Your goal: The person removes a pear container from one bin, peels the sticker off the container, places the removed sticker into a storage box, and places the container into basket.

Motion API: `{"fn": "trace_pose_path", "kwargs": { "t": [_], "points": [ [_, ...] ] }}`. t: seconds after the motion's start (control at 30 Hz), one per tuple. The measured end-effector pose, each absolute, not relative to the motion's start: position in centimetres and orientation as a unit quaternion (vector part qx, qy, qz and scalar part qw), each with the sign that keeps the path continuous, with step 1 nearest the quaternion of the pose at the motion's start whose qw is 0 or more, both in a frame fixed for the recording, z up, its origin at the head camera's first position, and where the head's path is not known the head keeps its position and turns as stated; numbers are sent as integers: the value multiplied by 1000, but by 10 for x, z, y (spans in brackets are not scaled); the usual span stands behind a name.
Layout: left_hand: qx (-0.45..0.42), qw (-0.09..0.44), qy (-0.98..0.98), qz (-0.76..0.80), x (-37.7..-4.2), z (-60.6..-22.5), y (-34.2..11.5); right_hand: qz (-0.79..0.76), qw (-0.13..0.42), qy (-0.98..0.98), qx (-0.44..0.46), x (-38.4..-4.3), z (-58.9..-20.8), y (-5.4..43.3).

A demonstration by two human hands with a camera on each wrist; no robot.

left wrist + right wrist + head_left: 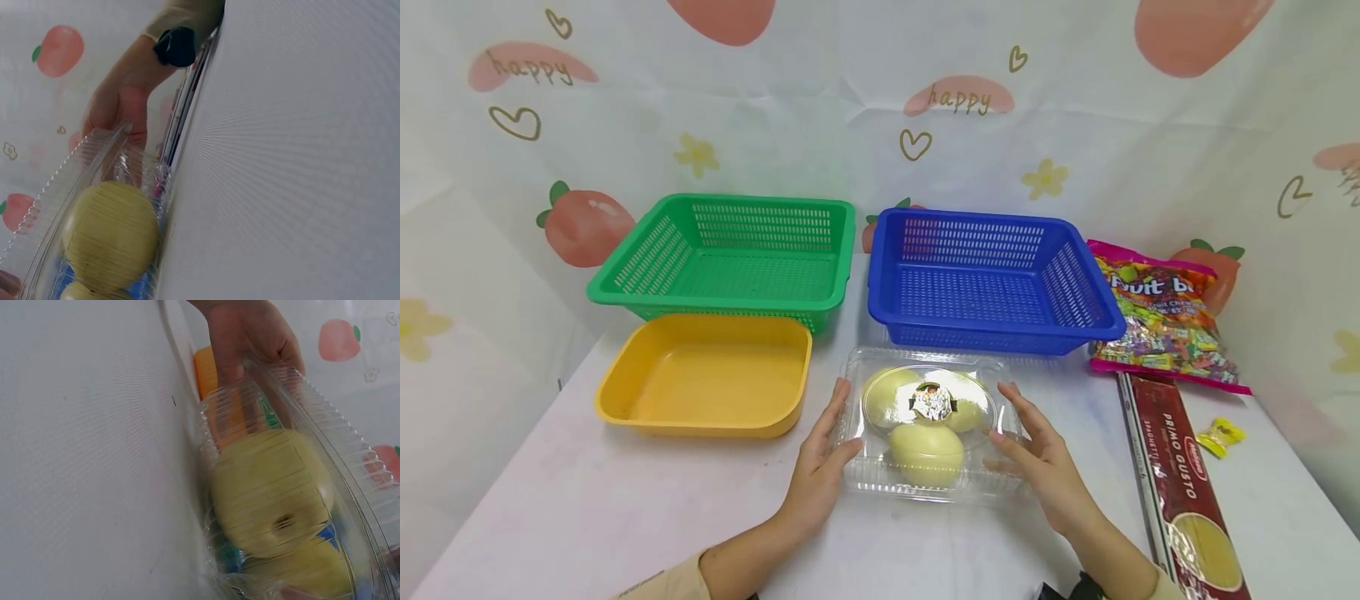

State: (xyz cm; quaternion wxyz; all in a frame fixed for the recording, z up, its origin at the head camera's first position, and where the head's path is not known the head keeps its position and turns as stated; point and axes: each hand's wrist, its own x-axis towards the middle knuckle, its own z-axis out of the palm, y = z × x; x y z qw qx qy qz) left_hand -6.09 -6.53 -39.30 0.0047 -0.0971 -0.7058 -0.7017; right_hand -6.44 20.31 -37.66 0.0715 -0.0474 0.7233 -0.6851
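Note:
A clear plastic clamshell box point(880, 481) sits in front of me, between both hands, with pale yellow-green, apple-like fruits point(927, 456) inside and an oval label point(933, 402) on its lid. My left hand point(816, 475) grips the box's left side, thumb over the rim. On the opposite side, my right hand point(1052, 475) holds the edge with its thumb on top and some fingers seen through the plastic. Both wrist views show the ridged wall close up, with a fruit point(112, 234) behind it. Whether the box touches the table is hard to tell.
Behind the box stands a blue basket point(985, 327); a green basket point(730, 304) and a yellow tub point(700, 429) are to the left. At right lie a candy bag point(1165, 317), a spaghetti packet point(1187, 492) and a small yellow wrapped candy point(1221, 436). A printed cloth hangs behind.

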Motion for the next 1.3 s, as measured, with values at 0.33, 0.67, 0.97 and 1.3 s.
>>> {"fn": "trace_pose_path", "kwargs": {
  "t": [0.33, 0.67, 0.97, 1.3],
  "points": [
    [-111, 4, -706, -699, -62, -394, -65, -689, 52, 719, -75, -66, -383, 207],
    [-116, 3, -712, -693, -62, -393, -67, -683, 56, 723, -85, -65, -382, 207],
    [-114, -4, -717, -687, -60, -391, -68, -686, 55, 719, -96, -65, -382, 206],
    [-105, -5, -717, -689, -59, -393, -68, -664, 76, 738, -92, -65, -376, 209]
  ]
}}
